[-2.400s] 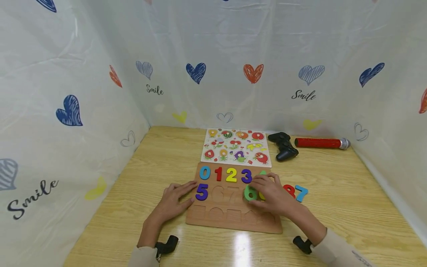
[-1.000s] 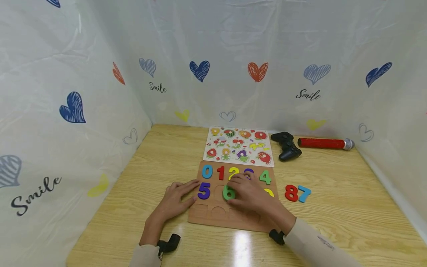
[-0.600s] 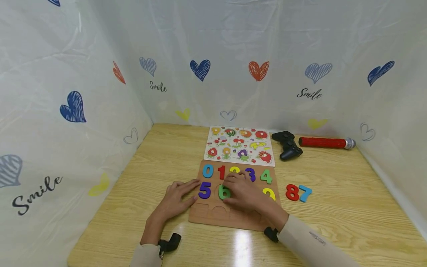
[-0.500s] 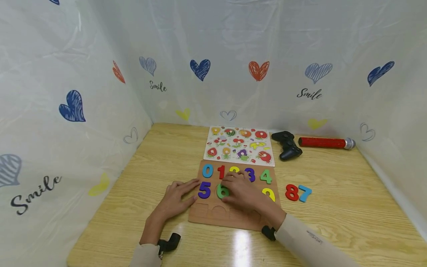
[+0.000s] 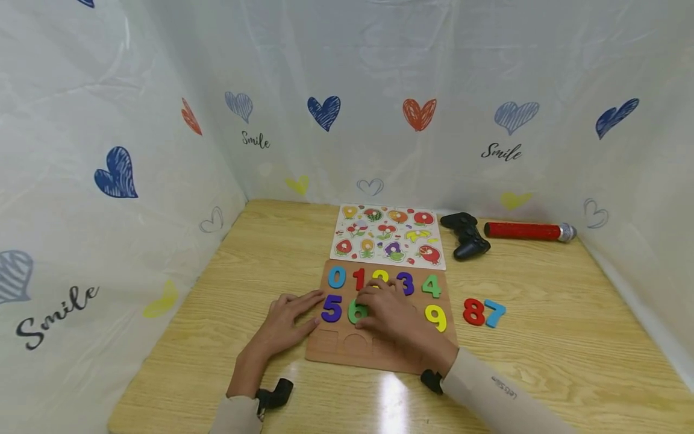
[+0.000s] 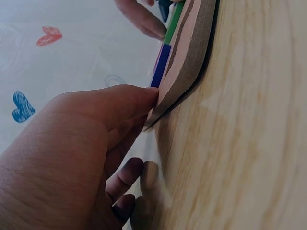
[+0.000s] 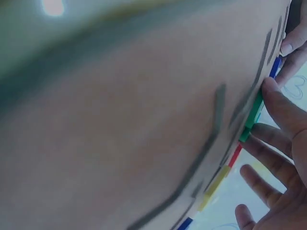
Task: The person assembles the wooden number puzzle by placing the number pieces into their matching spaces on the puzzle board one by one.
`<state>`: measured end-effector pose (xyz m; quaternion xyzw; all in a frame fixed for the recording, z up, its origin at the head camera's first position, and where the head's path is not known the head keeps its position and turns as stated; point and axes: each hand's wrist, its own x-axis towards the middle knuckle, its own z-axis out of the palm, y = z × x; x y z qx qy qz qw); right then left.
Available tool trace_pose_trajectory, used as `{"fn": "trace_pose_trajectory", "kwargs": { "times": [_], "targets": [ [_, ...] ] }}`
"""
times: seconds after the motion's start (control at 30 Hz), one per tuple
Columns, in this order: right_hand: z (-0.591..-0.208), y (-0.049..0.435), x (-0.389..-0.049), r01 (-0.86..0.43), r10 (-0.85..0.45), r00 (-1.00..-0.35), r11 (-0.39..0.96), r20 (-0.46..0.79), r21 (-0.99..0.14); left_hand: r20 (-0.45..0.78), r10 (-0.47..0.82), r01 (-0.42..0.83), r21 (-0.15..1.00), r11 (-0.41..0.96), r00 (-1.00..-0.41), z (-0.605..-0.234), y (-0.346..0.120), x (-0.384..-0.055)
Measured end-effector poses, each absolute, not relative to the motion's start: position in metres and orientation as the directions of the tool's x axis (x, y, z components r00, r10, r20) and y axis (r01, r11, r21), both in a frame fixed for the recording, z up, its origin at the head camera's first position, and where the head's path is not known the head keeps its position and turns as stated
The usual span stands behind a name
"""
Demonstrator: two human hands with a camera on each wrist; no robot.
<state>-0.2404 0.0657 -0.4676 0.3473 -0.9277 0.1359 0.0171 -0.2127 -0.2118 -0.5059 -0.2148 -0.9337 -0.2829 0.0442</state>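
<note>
A brown wooden number puzzle board (image 5: 347, 358) lies on the table. My right hand (image 5: 391, 310) pinches the green number 6 (image 5: 355, 312) between thumb and fingers, at the second recess of the middle row. Whether it sits fully in there I cannot tell. Purple 5 (image 5: 331, 308) lies just left of it, and yellow 9 (image 5: 435, 318) is at the row's right end. Along the top row are 0 (image 5: 337, 278), 1, 2, 3 and 4, the 2 partly hidden by my hand. My left hand (image 5: 284, 324) touches the board's left edge with thumb and extended fingers.
Red 8 (image 5: 474, 312) and blue 7 (image 5: 494, 313) lie on the table right of the board. Behind it are a fruit puzzle (image 5: 354, 241), a black game controller (image 5: 465, 236) and a red microphone (image 5: 522, 231). A heart-printed sheet (image 5: 368, 150) stands around the table.
My right hand has carried the green 6 leftward from beside the 9 to the spot next to the 5, uncovering the 4 and 9. The left hand stays at the board's edge.
</note>
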Motion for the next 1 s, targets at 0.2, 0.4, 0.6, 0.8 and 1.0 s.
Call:
{"fn": "trace_pose_trajectory", "kwargs": {
  "times": [0.2, 0.4, 0.6, 0.8, 1.0],
  "targets": [
    [-0.463, 0.073, -0.239, -0.655, -0.654, -0.750, 0.711, 0.102, -0.257, 0.201, 0.388, 0.434, 0.511, 0.742, -0.899, -0.507, -0.210, -0.213],
    [-0.459, 0.091, -0.237, -0.672, -0.655, -0.738, 0.695, 0.161, -0.255, 0.220, 0.385, 0.442, 0.499, 0.746, -0.897, -0.507, -0.211, -0.213],
    [-0.457, 0.116, -0.233, -0.668, -0.641, -0.743, 0.691, 0.194, -0.276, 0.224, 0.387, 0.446, 0.498, 0.743, -0.895, -0.507, -0.212, -0.212],
    [-0.459, 0.139, -0.228, -0.648, -0.616, -0.762, 0.720, 0.201, -0.249, 0.232, 0.390, 0.454, 0.492, 0.743, -0.891, -0.507, -0.211, -0.211],
    [-0.459, 0.162, -0.224, -0.618, -0.577, -0.786, 0.742, 0.223, -0.260, 0.248, 0.391, 0.463, 0.487, 0.740, -0.886, -0.506, -0.211, -0.212]
  ]
}}
